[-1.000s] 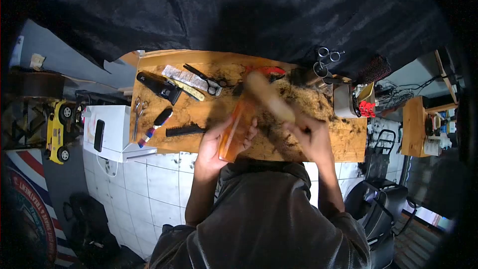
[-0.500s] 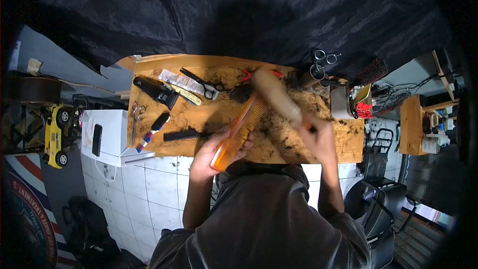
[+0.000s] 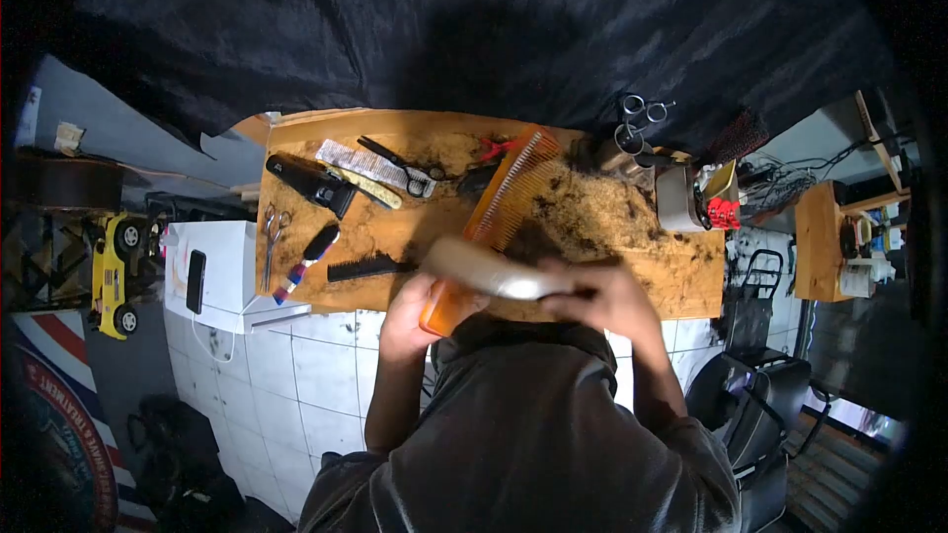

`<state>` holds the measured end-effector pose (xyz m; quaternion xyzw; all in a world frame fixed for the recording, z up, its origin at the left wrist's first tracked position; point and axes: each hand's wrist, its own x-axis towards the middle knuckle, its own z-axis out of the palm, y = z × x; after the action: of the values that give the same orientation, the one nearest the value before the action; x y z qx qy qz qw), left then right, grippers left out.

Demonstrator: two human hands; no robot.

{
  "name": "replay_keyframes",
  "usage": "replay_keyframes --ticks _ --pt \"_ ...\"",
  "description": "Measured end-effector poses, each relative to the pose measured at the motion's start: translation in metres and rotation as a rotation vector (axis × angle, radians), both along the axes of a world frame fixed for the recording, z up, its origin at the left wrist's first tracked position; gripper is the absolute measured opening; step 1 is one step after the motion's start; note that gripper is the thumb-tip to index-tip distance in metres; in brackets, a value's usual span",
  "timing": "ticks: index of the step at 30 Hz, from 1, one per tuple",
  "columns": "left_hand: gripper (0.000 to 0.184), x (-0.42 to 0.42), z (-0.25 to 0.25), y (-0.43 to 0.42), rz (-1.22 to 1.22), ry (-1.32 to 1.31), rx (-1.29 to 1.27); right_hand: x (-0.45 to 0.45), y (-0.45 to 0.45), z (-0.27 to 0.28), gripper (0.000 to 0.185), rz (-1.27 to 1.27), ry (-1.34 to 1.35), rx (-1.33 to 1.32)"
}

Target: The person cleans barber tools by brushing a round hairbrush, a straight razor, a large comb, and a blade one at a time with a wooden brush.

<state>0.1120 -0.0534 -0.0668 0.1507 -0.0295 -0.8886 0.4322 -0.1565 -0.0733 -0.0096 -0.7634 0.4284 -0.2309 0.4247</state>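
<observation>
My left hand [image 3: 403, 321] is closed round the handle of a large orange comb [image 3: 534, 153], which slants up and to the right over the wooden table. A brush [image 3: 464, 265] with pale bristles and a shiny collar is smeared by motion. It crosses over the lower part of the comb, close to my left fingers; whether it touches them I cannot tell. My right hand [image 3: 610, 304] grips the brush's dark handle. Just left of the comb, a black comb [image 3: 363, 266] lies on the table. Dark hair clippings [image 3: 632, 212] are scattered over the wood.
Hair clippers [image 3: 311, 183], black scissors [image 3: 385, 153], silver scissors [image 3: 273, 237] and a small brush [image 3: 314, 249] lie at the left. A metal cup [image 3: 629, 138] with scissors and a grey container [image 3: 677, 199] stand at the right. A phone [image 3: 197, 281] rests on a white box [image 3: 232, 242].
The brush has swept down and left, from the comb's upper teeth to its handle end. My right hand has turned and dropped slightly. My left hand and the orange comb hold nearly the same place.
</observation>
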Motion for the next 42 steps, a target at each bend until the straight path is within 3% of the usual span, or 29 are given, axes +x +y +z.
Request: replay_keyframes --ticks 4,6,7,10,12,13,14,16,18,20,23,26,27,28,29,32,36,39,42 --pt "0.050 -0.002 0.010 -0.001 0.035 0.071 0.025 -0.007 -0.027 -0.007 0.034 -0.603 -0.026 -0.225" --pt "0.049 -0.003 0.013 -0.002 0.014 0.153 0.050 -0.010 -0.026 0.001 0.035 -0.589 0.004 -0.256" --pt "0.049 -0.003 0.014 -0.002 0.007 0.193 0.062 -0.010 -0.022 0.003 0.036 -0.487 0.003 -0.215" --pt "0.047 -0.004 0.017 0.006 0.191 -0.160 0.158 -0.008 0.001 0.010 0.043 -0.004 -0.030 0.026" --pt "0.048 -0.006 0.022 -0.006 0.096 -0.112 -0.034 0.015 0.005 0.019 0.042 0.216 -0.067 -0.293" --pt "0.047 -0.007 0.016 -0.008 0.071 -0.014 -0.042 0.019 0.007 0.020 0.039 0.196 -0.076 -0.221" --pt "0.047 -0.007 0.010 -0.007 0.049 0.084 -0.048 0.015 0.006 0.013 0.037 0.105 -0.022 -0.109" --pt "0.050 -0.001 0.009 0.010 0.181 -0.090 0.033 -0.001 -0.004 -0.002 0.033 -0.052 0.084 0.046" --pt "0.052 0.000 0.003 0.003 0.061 0.084 0.009 -0.008 -0.017 0.011 0.028 -0.276 0.106 0.125" --pt "0.051 -0.001 0.007 0.005 0.050 0.003 -0.064 -0.007 -0.032 -0.011 0.029 -0.579 -0.012 -0.396" --pt "0.049 -0.003 0.010 0.004 0.074 -0.001 -0.023 -0.014 -0.022 0.005 0.036 -0.512 -0.020 -0.174" --pt "0.046 -0.004 0.020 -0.001 0.090 -0.069 0.040 -0.008 -0.002 0.006 0.042 0.083 -0.047 -0.098" --pt "0.046 -0.005 0.025 -0.003 0.095 -0.109 0.045 0.001 0.002 0.011 0.043 0.184 -0.046 -0.132" --pt "0.044 -0.005 0.031 -0.003 0.109 -0.327 -0.042 0.009 0.003 0.015 0.043 0.288 -0.044 -0.167" --pt "0.045 -0.008 0.034 -0.001 0.120 -0.252 -0.057 0.010 0.002 0.013 0.039 0.290 0.025 -0.118" --pt "0.051 -0.005 0.020 0.006 0.115 -0.163 -0.029 -0.006 -0.011 -0.005 0.040 0.025 0.069 0.073" --pt "0.058 0.003 0.013 0.007 0.013 -0.192 -0.129 -0.018 -0.031 0.002 0.044 -0.451 0.090 -0.105" --pt "0.053 -0.001 0.021 0.009 0.031 -0.343 -0.170 -0.022 -0.048 0.005 0.040 -0.592 -0.031 -0.390" --pt "0.045 -0.005 0.026 0.006 0.189 -0.445 -0.136 -0.020 -0.038 0.000 0.043 -0.596 -0.132 -0.175"
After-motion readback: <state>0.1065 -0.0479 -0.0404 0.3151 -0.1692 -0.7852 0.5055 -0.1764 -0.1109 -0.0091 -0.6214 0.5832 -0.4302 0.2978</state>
